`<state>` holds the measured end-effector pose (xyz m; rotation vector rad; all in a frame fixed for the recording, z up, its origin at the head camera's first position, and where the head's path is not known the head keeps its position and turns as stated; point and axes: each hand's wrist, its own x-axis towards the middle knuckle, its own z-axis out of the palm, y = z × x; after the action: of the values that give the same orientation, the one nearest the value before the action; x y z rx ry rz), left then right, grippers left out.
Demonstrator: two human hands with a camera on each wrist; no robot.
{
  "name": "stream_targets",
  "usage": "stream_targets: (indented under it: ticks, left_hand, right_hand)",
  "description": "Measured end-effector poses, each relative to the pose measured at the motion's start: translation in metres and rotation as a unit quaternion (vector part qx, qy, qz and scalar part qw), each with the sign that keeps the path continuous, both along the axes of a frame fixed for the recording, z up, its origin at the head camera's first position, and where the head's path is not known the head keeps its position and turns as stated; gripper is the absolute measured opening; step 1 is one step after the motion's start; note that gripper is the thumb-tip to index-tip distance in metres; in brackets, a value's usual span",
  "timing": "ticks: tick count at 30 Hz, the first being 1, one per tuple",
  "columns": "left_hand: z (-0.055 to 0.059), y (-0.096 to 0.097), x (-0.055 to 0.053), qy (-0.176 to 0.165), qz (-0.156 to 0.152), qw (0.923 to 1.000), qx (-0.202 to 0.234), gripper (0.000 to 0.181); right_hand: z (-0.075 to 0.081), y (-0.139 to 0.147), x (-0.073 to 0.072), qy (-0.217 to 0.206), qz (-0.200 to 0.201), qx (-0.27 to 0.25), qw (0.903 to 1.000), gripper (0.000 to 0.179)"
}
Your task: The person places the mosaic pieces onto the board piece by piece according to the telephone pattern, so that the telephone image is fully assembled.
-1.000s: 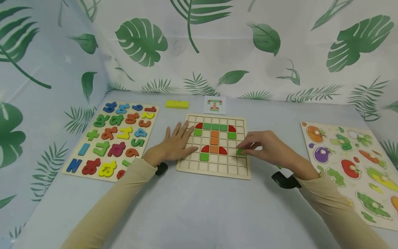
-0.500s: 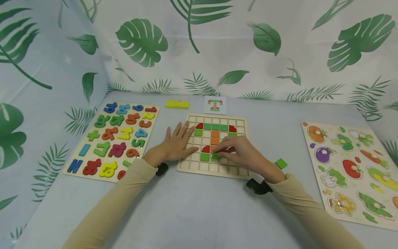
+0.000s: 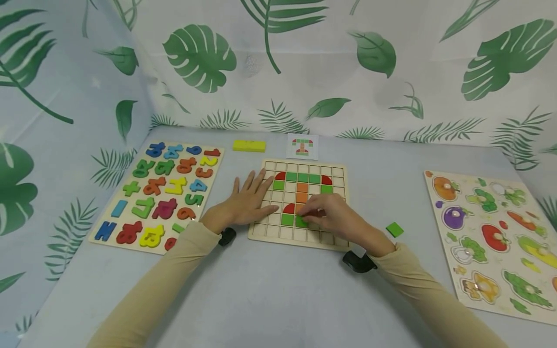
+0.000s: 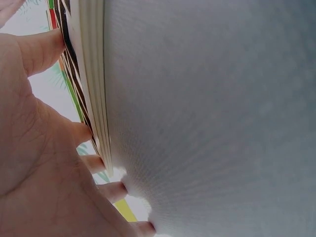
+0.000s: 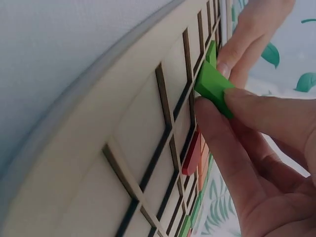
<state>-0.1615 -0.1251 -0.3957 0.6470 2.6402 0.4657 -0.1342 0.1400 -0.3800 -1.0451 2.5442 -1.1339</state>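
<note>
A wooden grid board (image 3: 278, 234) lies at the middle of the table, with green, orange and red pieces set in its cells. My right hand (image 3: 337, 217) pinches a green square tile (image 5: 213, 85) between thumb and finger, just right of another green tile (image 3: 287, 220) in a lower row. In the right wrist view the held tile is tilted against the grid. Flat on the board's left edge rests my left hand (image 3: 241, 205), fingers spread. Part of the board under the right hand is hidden. Behind the board lies a card (image 3: 302, 146) printed with a coloured pattern.
A loose green tile (image 3: 395, 229) lies right of the board. To the left is a number puzzle board (image 3: 142, 191), to the right a vegetable puzzle board (image 3: 474, 261). A yellow block (image 3: 249, 146) sits at the back.
My right hand has moved left from the board's right edge to the lower middle cells, carrying the green tile, and the tile has been lowered there. My left hand has stayed put.
</note>
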Motion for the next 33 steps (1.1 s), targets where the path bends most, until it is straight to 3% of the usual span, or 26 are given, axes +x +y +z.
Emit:
stream_targets:
  ticks: [14,27,33]
  left_hand:
    - [0.0,0.001,0.0,0.003,0.003,1.0,-0.005,0.086]
    - [-0.001,0.0,-0.001,0.001,0.002,1.0,-0.009,0.086]
    - [-0.002,0.0,0.0,0.005,0.0,1.0,-0.005,0.086]
  right_hand:
    - [0.0,-0.005,0.004,0.013,-0.013,0.032,0.9993,0.017]
    - [0.003,-0.011,0.007,0.09,-0.005,0.093,0.9915,0.014]
    - [0.001,-0.015,0.008,0.094,-0.018,0.105,0.9899,0.012]
